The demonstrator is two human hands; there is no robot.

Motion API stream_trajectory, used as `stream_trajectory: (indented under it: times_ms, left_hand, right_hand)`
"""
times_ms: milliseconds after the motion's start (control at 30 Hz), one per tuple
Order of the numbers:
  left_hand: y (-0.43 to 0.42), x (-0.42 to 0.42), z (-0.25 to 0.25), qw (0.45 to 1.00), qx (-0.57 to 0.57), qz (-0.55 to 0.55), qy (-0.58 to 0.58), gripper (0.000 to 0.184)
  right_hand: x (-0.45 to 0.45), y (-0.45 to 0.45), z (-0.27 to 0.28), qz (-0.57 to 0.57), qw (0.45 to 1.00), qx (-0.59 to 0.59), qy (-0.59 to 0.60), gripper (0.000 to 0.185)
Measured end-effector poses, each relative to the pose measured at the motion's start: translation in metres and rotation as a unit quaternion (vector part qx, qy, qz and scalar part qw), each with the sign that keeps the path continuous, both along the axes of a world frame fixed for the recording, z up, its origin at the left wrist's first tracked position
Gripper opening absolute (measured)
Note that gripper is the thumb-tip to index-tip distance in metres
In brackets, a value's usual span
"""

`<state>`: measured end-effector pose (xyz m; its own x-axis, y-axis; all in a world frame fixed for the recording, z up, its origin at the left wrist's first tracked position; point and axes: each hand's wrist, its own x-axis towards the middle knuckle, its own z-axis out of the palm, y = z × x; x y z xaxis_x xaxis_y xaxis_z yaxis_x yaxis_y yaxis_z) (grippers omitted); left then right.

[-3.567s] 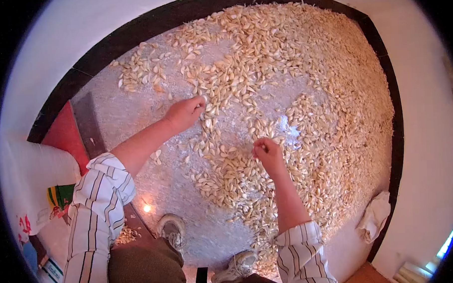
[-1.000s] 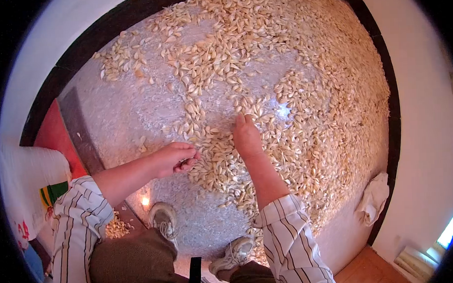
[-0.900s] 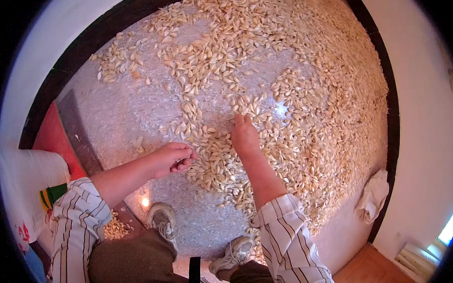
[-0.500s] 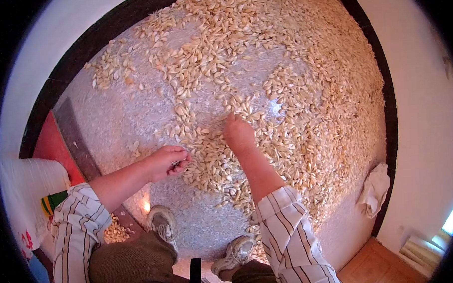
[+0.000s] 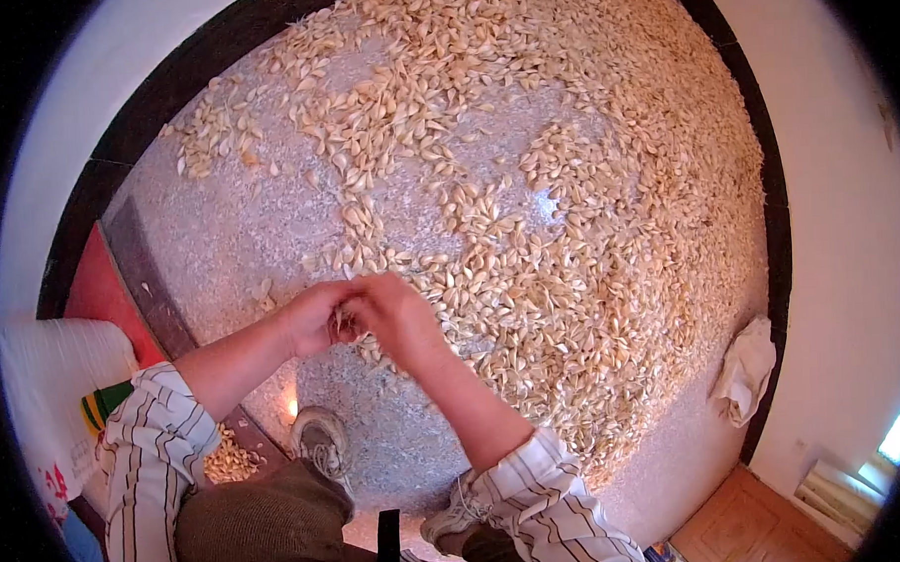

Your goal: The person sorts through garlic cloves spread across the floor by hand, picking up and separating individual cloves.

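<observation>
Pale seed-like pieces, perhaps garlic cloves [image 5: 569, 287], lie spread over a light grey floor [image 5: 230, 219]. My left hand [image 5: 322, 318] is closed around something small and partly hidden, over the near left edge of the spread. Against it, my right hand [image 5: 392, 311] has its fingers bent down over the left fingers. What the right fingers hold, if anything, is hidden behind the hand.
A dark baseboard [image 5: 776, 250] curves along the white walls. At the left are a white plastic sack [image 5: 57, 374] and a small pile of pieces [image 5: 230, 457]. A crumpled cloth [image 5: 746, 370] lies at the right. My shoe [image 5: 320, 439] is below.
My right hand has come from the pieces at the centre, back and left, to meet my left hand. The left hand has stayed nearly in place. The view has shifted slightly.
</observation>
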<state>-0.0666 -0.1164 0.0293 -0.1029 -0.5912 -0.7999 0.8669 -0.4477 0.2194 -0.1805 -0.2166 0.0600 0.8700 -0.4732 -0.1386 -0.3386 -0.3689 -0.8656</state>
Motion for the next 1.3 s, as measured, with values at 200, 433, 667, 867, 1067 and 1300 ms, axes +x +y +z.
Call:
stream_trajectory:
  times_ms: [200, 433, 667, 867, 1067, 1300]
  left_hand:
    - [0.006, 0.006, -0.004, 0.996, -0.050, -0.072, 0.025, 0.025]
    - [0.006, 0.005, 0.002, 0.995, -0.033, -0.091, 0.000, 0.024]
    - [0.008, 0.004, -0.002, 0.996, -0.050, -0.069, 0.016, 0.023]
    - [-0.013, -0.007, 0.008, 0.999, -0.021, -0.040, -0.016, 0.022]
    - [-0.004, 0.004, -0.001, 0.996, -0.066, -0.067, 0.012, 0.027]
    - [0.001, 0.005, -0.003, 0.993, -0.031, -0.110, 0.005, 0.027]
  right_hand:
    - [-0.028, -0.094, -0.054, -0.095, 0.971, -0.212, 0.062, 0.012]
    - [-0.031, -0.106, -0.060, -0.045, 0.940, -0.281, 0.191, 0.016]
    - [-0.025, -0.073, -0.019, -0.063, 0.967, -0.187, 0.161, 0.010]
    - [-0.008, -0.013, 0.006, 0.018, 0.992, 0.111, 0.049, 0.020]
    - [-0.021, -0.064, -0.036, -0.139, 0.980, -0.131, 0.055, 0.018]
    - [-0.050, -0.123, -0.064, -0.142, 0.968, -0.186, 0.091, 0.010]
